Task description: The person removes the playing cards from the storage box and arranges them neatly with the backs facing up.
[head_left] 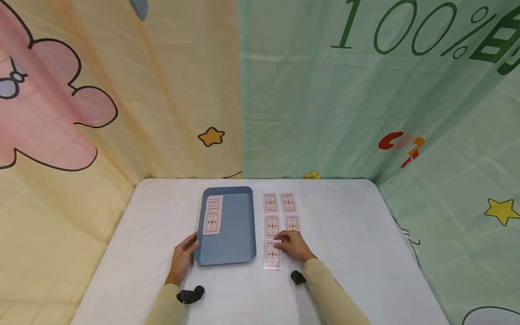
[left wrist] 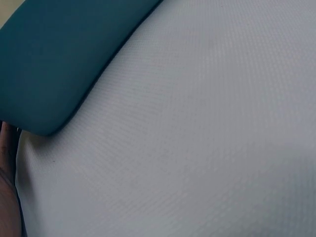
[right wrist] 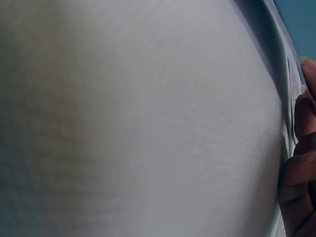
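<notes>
In the head view, my left hand (head_left: pixel 182 260) holds the left side of a blue-grey tray (head_left: pixel 235 243), thumb and fingers at its rim. The left wrist view shows a finger (left wrist: pixel 7 148) close under the tray's edge (left wrist: pixel 54 89). Overlapping face-down playing cards (head_left: pixel 211 222) form a column in the tray's left part. Right of the tray, my right hand (head_left: pixel 295 246) pinches the upper right edge of a patterned playing card (head_left: pixel 272 259). Curled fingers (right wrist: pixel 298 177) show at the right wrist view's edge, beside pale card edges.
Face-down cards lie in two columns beyond my right hand: two at the back (head_left: pixel 270 203) (head_left: pixel 288 202), and two nearer, one (head_left: pixel 271 225) on the left and one (head_left: pixel 291 222) partly behind my fingers. White cloth (head_left: pixel 349 253) covers the table, with printed curtains (head_left: pixel 308 117) around it.
</notes>
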Available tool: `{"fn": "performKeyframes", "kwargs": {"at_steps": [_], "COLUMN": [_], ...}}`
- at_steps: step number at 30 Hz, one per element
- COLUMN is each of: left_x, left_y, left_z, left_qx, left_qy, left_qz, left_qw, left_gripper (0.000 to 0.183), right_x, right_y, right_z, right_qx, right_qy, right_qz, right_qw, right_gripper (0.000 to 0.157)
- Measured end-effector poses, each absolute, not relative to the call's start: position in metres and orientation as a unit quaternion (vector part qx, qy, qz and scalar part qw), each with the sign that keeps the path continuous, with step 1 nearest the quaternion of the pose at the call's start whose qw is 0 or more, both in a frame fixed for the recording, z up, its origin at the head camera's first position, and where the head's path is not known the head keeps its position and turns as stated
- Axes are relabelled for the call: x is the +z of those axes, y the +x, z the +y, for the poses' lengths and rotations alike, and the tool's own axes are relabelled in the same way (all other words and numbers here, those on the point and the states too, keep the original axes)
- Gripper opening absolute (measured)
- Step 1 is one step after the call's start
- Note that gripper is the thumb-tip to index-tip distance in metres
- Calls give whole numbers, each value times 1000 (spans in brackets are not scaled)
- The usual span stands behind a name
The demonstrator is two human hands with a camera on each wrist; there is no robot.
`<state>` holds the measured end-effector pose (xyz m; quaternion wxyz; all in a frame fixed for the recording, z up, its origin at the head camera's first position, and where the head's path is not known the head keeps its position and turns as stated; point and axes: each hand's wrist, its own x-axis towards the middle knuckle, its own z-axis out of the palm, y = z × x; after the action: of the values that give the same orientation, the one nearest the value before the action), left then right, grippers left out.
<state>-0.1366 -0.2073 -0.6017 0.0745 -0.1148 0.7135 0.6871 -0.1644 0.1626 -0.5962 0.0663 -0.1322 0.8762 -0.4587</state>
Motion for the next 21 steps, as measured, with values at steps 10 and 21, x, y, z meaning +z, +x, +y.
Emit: {"fn": "performKeyframes", "kwargs": {"at_steps": [10,21], "left_x": [-602,-603], "left_y": [-136,-138], "left_z": [-208,-208], "left_qx": [679,683], "left_qy": [-114,-120], "left_qz": [722,716], "left_qw": [69,76], "left_gripper": [46,46], "right_x": [-598,-600], "right_y": [-164,-164], "right_z": [161,163], "right_qx": [-457,-465], "right_qy": [-124,-98], "right_qz": [880,880], "right_qw": [41,10], "right_gripper": [23,27]}}
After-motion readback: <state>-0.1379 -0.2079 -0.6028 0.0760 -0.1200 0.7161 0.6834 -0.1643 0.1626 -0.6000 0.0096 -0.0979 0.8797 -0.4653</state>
